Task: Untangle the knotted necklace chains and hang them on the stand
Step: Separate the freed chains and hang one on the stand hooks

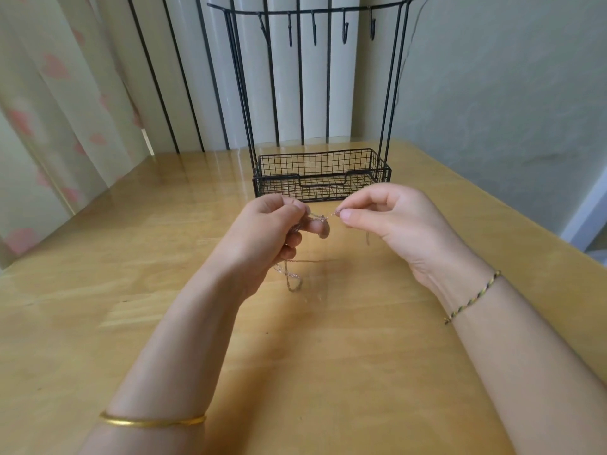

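Thin, pale necklace chains [293, 276] hang in a tangle above the wooden table [131, 257]. My left hand [272, 224] grips them, its fingers curled round a bunch of strands. My right hand [384, 215] pinches a short stretch of chain between thumb and forefinger, a little to the right of my left hand. A small knot or clasp [323, 218] sits between the two hands. Loose loops dangle below my left hand down to the tabletop. The black wire stand [322, 174] rises just behind my hands, with a mesh basket at its base and a top bar with several bare hooks [314, 31].
The table runs back to a wall with black vertical bars [184, 77] behind the stand. A curtain with pink shapes [49, 110] hangs at the left. The table's right edge [525, 218] slants off past my right wrist. A gold bangle [151, 421] circles my left forearm.
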### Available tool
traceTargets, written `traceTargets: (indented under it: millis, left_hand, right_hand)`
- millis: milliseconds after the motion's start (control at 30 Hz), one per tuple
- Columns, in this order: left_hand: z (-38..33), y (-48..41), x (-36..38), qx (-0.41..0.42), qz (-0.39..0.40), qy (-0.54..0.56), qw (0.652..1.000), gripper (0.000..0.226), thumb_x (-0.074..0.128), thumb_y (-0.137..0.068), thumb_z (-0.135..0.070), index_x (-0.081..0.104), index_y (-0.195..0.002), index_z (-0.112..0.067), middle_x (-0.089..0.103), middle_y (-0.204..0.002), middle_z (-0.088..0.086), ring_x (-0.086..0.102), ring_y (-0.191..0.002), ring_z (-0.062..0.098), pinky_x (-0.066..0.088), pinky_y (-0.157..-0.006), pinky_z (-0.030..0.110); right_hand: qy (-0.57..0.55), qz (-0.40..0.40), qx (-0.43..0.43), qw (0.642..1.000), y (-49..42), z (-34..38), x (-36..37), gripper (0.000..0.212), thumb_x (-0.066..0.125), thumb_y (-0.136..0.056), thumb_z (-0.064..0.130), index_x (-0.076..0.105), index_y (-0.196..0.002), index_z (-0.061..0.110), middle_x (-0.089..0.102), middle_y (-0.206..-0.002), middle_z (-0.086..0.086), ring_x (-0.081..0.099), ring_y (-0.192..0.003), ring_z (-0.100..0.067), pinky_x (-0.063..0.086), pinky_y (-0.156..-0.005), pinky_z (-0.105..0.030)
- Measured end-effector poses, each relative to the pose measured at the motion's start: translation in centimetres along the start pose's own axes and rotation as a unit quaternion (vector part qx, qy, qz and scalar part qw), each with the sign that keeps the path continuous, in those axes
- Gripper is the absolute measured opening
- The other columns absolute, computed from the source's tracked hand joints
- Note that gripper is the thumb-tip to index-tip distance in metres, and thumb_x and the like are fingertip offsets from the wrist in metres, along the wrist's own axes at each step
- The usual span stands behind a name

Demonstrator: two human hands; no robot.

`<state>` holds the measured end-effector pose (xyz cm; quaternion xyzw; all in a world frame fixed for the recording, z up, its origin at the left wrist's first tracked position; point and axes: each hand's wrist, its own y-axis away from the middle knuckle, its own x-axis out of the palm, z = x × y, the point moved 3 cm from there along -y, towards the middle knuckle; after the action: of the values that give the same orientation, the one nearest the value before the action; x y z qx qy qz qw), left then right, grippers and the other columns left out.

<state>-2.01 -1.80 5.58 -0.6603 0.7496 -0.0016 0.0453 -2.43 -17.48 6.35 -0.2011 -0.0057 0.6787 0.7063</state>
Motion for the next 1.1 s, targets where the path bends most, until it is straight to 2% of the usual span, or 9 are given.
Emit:
traceTargets:
  millis: [167, 233, 400, 500, 633, 767, 900, 1000, 1100]
  left_hand:
    - [0.14, -0.12, 0.01, 0.001, -0.012, 0.000, 1.000, 0.015, 0.040, -0.100, -0.015, 0.048, -0.087, -0.014, 0.071, -0.070, 0.002, 0.043, -0.055, 0.011, 0.033, -0.048, 0.022]
    - [0.10, -0.16, 0.04, 0.008, -0.017, 0.001, 1.000, 0.016, 0.039, -0.100, -0.015, 0.048, -0.087, -0.014, 0.070, -0.068, 0.000, 0.044, -0.056, 0.011, 0.033, -0.049, 0.022]
    - [-0.07, -0.10, 0.14, 0.022, -0.040, -0.006, 0.999, 0.017, 0.040, -0.100, -0.017, 0.050, -0.087, -0.015, 0.068, -0.067, -0.004, 0.047, -0.060, 0.011, 0.035, -0.051, 0.022]
    - [-0.16, -0.01, 0.10, 0.035, -0.062, -0.014, 0.997, 0.019, 0.040, -0.100, -0.018, 0.052, -0.085, -0.015, 0.064, -0.075, -0.001, 0.049, -0.061, 0.010, 0.037, -0.052, 0.022]
    - [-0.28, -0.01, -0.02, 0.048, -0.073, -0.011, 0.996, 0.018, 0.040, -0.100, -0.019, 0.051, -0.087, -0.016, 0.060, -0.072, -0.003, 0.051, -0.059, 0.007, 0.037, -0.049, 0.021]
    - [-0.28, -0.04, -0.10, 0.049, -0.066, -0.011, 0.997, 0.017, 0.040, -0.101, -0.020, 0.050, -0.087, -0.016, 0.053, -0.067, -0.004, 0.053, -0.054, 0.007, 0.038, -0.048, 0.021]
    - [-0.34, 0.06, 0.15, 0.046, -0.047, 0.011, 0.998, 0.014, 0.040, -0.101, -0.020, 0.048, -0.091, -0.014, 0.054, -0.068, -0.002, 0.052, -0.051, 0.009, 0.037, -0.044, 0.020]
    - [-0.42, 0.13, 0.11, 0.050, -0.042, 0.011, 0.998, 0.015, 0.040, -0.101, -0.021, 0.048, -0.090, -0.016, 0.062, -0.070, -0.001, 0.052, -0.052, 0.009, 0.037, -0.044, 0.020]
    - [-0.35, 0.05, -0.08, 0.057, -0.045, -0.005, 0.997, 0.016, 0.038, -0.102, -0.022, 0.046, -0.089, -0.017, 0.069, -0.072, -0.001, 0.054, -0.057, 0.009, 0.039, -0.045, 0.019]
  right_hand:
    - [-0.008, -0.007, 0.013, 1.000, 0.09, 0.04, 0.01, 0.005, 0.070, -0.078, 0.007, 0.070, -0.075, 0.011, 0.061, -0.065, 0.007, 0.051, -0.053, 0.007, 0.039, -0.053, -0.003]
    - [0.000, -0.006, 0.019, 1.000, 0.10, -0.09, 0.09, 0.005, 0.072, -0.078, 0.011, 0.070, -0.074, 0.013, 0.062, -0.065, 0.009, 0.052, -0.054, 0.010, 0.038, -0.053, -0.002]
    - [0.013, -0.004, 0.024, 1.000, 0.10, -0.19, 0.27, 0.008, 0.073, -0.077, 0.014, 0.070, -0.070, 0.016, 0.060, -0.061, 0.014, 0.051, -0.053, 0.011, 0.036, -0.050, -0.001]
    - [0.010, -0.002, 0.027, 1.000, 0.05, -0.27, 0.26, 0.009, 0.073, -0.077, 0.014, 0.071, -0.069, 0.017, 0.062, -0.060, 0.015, 0.053, -0.056, 0.012, 0.037, -0.052, -0.001]
    - [0.006, -0.002, 0.041, 0.999, 0.01, -0.44, 0.34, 0.009, 0.069, -0.080, 0.015, 0.069, -0.071, 0.016, 0.054, -0.050, 0.015, 0.047, -0.046, 0.007, 0.035, -0.048, -0.005]
    - [0.005, -0.017, 0.043, 0.999, 0.01, -0.42, 0.19, 0.011, 0.062, -0.085, 0.018, 0.067, -0.076, 0.017, 0.059, -0.061, 0.005, 0.048, -0.056, -0.001, 0.038, -0.059, -0.017]
    - [-0.014, -0.016, 0.038, 0.999, 0.08, -0.29, 0.35, 0.010, 0.061, -0.087, 0.018, 0.067, -0.079, 0.017, 0.065, -0.067, 0.004, 0.053, -0.065, -0.004, 0.037, -0.063, -0.019]
    - [-0.031, -0.013, 0.040, 0.999, 0.05, -0.38, 0.51, 0.009, 0.061, -0.087, 0.018, 0.067, -0.080, 0.015, 0.063, -0.063, 0.004, 0.052, -0.066, -0.011, 0.039, -0.062, -0.021]
    - [-0.067, -0.026, 0.053, 0.996, -0.20, -0.70, 0.52, 0.011, 0.060, -0.087, 0.017, 0.065, -0.078, 0.015, 0.056, -0.055, 0.005, 0.056, -0.069, -0.013, 0.044, -0.071, -0.028]
